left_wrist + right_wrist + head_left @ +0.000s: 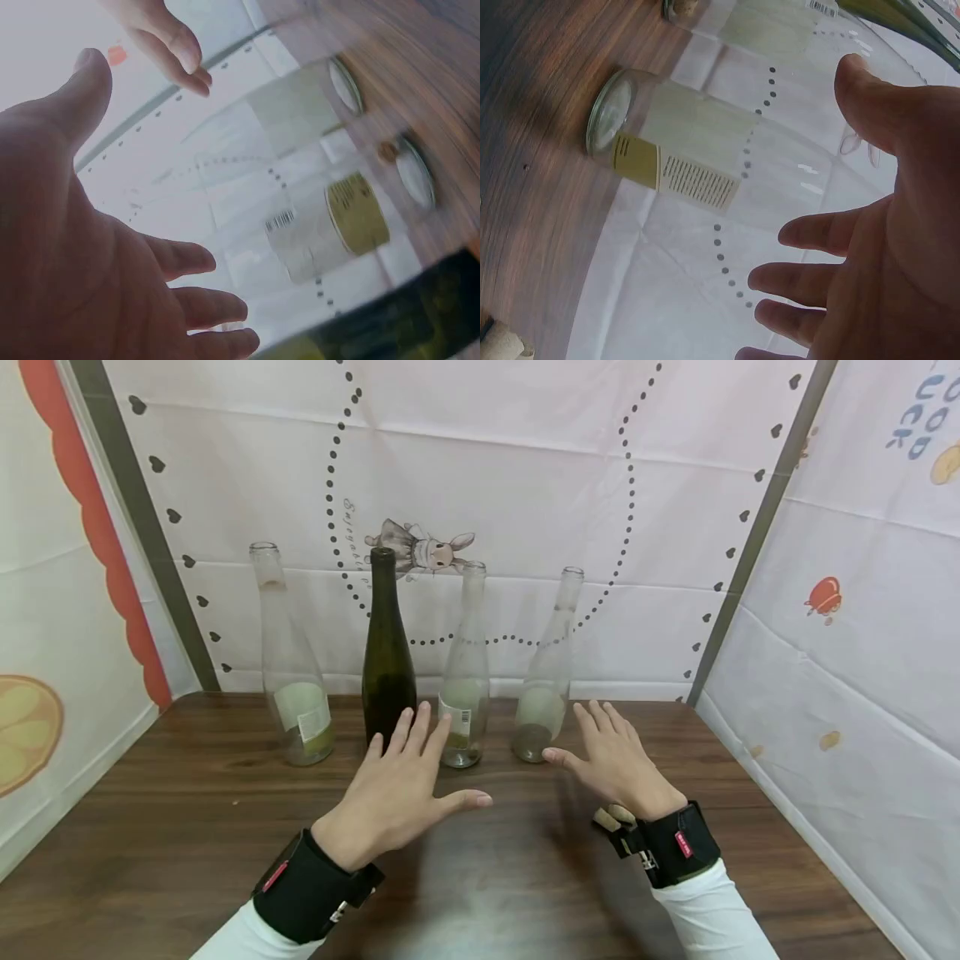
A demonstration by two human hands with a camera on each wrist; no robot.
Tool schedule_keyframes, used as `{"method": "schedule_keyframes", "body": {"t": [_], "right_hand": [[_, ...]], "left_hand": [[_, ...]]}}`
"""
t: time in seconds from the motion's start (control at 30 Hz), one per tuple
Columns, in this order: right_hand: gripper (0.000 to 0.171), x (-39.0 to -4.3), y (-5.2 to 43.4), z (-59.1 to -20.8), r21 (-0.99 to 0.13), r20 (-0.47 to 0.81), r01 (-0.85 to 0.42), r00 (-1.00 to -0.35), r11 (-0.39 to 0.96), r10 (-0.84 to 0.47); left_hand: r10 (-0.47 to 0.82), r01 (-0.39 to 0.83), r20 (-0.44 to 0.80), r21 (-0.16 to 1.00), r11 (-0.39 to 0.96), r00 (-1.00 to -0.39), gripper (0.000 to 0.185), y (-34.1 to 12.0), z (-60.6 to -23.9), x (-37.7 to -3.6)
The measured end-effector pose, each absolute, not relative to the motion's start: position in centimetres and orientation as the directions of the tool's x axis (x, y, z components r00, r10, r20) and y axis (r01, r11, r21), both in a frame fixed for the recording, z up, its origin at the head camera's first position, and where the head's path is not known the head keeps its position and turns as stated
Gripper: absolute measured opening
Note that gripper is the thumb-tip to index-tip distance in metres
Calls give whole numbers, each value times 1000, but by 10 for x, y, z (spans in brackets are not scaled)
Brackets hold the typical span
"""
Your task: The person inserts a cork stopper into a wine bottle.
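From the head view, the person's left hand [401,785] is hovering with fingers spread and flat above the dark wood-grain table [187,827], holding nothing, its fingertips just in front of the tall dark green glass bottle [387,652] and the slim clear glass bottle with a barcode label [465,668]. The right hand [611,760] is likewise hanging open and spread, just beside the clear glass bottle that is leaning slightly left [550,672]; a fourth clear glass bottle with a pale label [291,660] is standing well apart to the left. A cork-like piece [617,820] is showing by the right wristband. In the left wrist view, the left hand [90,255] is showing a relaxed open palm, with the barcode-labelled bottle [322,225] blurred beyond it. In the right wrist view, the right hand [877,262] is lying open, the clear bottle's round base [607,112] sitting on the wood. These bottles are looking tall, narrow and smooth, so I judge that a careless sweep of either hand could be tipping one into its neighbour, and hard glass on hard wood may crack.
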State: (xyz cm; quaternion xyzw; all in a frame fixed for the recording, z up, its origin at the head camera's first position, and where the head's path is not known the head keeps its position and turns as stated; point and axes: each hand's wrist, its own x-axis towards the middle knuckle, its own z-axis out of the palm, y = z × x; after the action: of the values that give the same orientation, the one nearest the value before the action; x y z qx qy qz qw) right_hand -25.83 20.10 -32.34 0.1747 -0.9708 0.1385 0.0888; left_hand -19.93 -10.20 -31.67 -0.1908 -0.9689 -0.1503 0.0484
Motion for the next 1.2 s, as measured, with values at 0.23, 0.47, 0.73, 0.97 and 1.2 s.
{"method": "schedule_keyframes", "body": {"t": [0.23, 0.47, 0.73, 0.97, 1.2], "right_hand": [[91, -260, 209, -322, -254, 184, -331, -939, 909, -291], [91, -260, 214, -320, -240, 176, -312, -945, 919, -275], [88, -265, 218, -319, -222, 178, -322, -941, 920, -287], [86, -264, 220, -317, -219, 190, -335, -936, 916, -297], [85, -263, 219, -315, -213, 205, -340, -932, 916, -299]], "left_hand": [[412, 447, 176, 307, 840, -894, 111, -76, -322, -213], [440, 497, 231, 359, 790, -868, 108, -51, -328, -238], [426, 522, 305, 426, 739, -852, 97, -29, -333, -265], [400, 534, 355, 519, 668, -845, 95, -18, -335, -281], [355, 503, 357, 601, 621, -864, 94, -9, -341, -293]]}}
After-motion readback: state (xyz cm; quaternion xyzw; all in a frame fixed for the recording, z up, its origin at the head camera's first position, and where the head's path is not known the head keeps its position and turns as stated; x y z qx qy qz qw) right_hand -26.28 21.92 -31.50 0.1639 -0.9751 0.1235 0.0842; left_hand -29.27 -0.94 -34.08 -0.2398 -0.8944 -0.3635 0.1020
